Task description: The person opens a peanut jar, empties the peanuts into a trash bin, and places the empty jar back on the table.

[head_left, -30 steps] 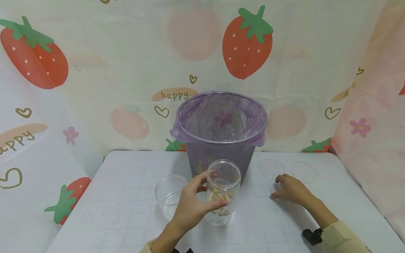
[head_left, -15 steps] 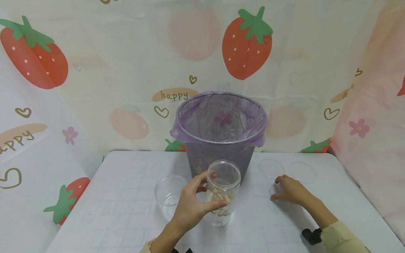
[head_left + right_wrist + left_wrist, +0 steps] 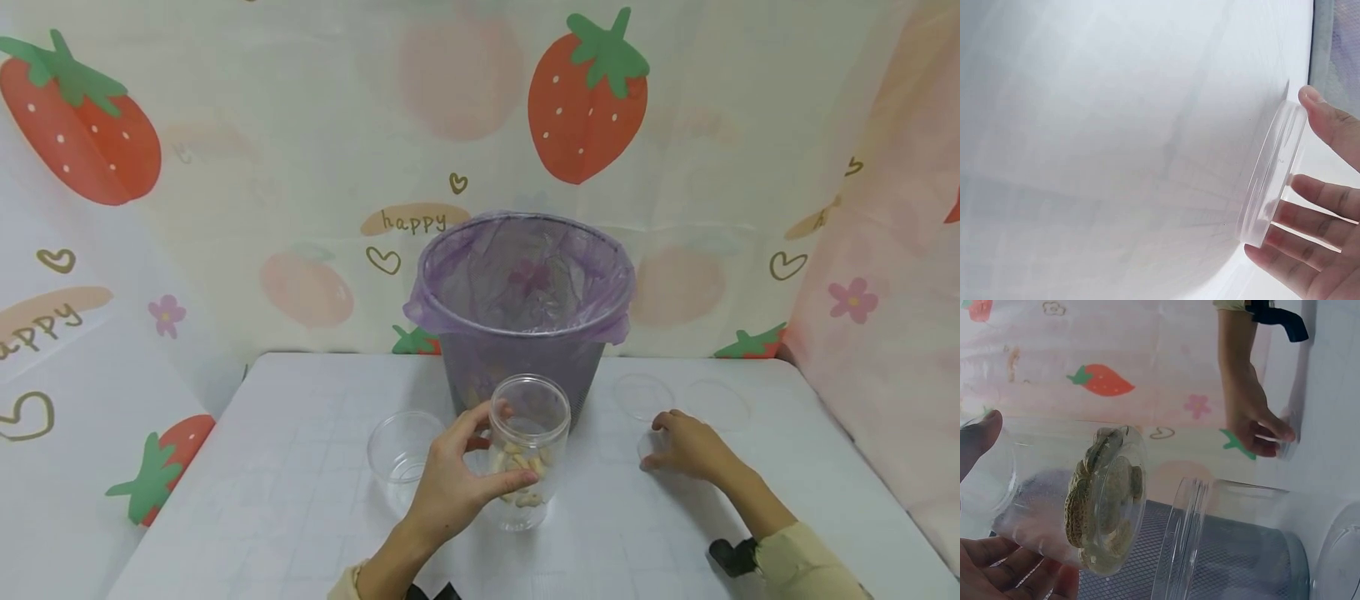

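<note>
My left hand [image 3: 457, 479] grips a clear plastic jar [image 3: 528, 417], lidless and upright, with the thumb across its front. Peanuts in the shell [image 3: 1079, 512] lie at its bottom; in the left wrist view that base hangs above the table. Farther right, my right hand [image 3: 690, 450] holds a clear round lid [image 3: 1272, 175] by its edge, thumb on one side and fingertips on the other. That lid is at or just above the tabletop; I cannot tell which. Behind my left wrist stands another open clear jar [image 3: 397, 450], with no peanuts visible inside.
A mesh waste bin [image 3: 525, 367] lined with a purple bag [image 3: 517, 283] stands at the table's back, behind the held jar. Two clear lids, a left one [image 3: 645, 397] and a right one [image 3: 720, 404], lie flat beyond my right hand. Strawberry-print cloth [image 3: 300, 167] surrounds the white table [image 3: 300, 533].
</note>
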Demonstrator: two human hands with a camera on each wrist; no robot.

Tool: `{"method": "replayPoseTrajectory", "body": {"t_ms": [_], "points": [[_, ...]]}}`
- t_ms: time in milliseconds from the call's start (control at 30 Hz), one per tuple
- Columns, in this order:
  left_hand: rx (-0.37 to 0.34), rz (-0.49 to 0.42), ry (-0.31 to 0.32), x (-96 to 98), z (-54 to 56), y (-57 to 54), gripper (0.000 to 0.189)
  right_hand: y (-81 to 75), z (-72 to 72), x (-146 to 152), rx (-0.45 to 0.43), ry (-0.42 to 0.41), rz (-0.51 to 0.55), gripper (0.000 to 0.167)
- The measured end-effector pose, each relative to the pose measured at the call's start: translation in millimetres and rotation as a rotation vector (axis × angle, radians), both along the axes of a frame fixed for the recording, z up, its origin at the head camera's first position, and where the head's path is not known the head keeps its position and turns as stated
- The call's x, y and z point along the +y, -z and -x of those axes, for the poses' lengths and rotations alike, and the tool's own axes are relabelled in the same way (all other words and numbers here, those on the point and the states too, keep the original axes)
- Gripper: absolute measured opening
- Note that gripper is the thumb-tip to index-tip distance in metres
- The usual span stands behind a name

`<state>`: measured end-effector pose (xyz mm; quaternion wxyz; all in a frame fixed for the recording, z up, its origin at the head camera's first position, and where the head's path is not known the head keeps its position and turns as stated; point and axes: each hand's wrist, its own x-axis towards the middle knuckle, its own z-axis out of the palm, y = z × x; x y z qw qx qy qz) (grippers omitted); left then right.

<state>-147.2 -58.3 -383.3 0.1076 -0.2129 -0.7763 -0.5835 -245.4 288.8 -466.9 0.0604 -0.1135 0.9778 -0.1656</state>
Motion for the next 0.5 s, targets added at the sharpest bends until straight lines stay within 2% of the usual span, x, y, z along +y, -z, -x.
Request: {"method": "replayPoseTrajectory", "body": {"t_ms": [500], "points": [[0.01, 0.006, 0.003, 0.0, -0.8, -1.9, 0.068, 1.8, 1.0, 0.5, 0.01, -0.004, 0.002, 0.061]]}}
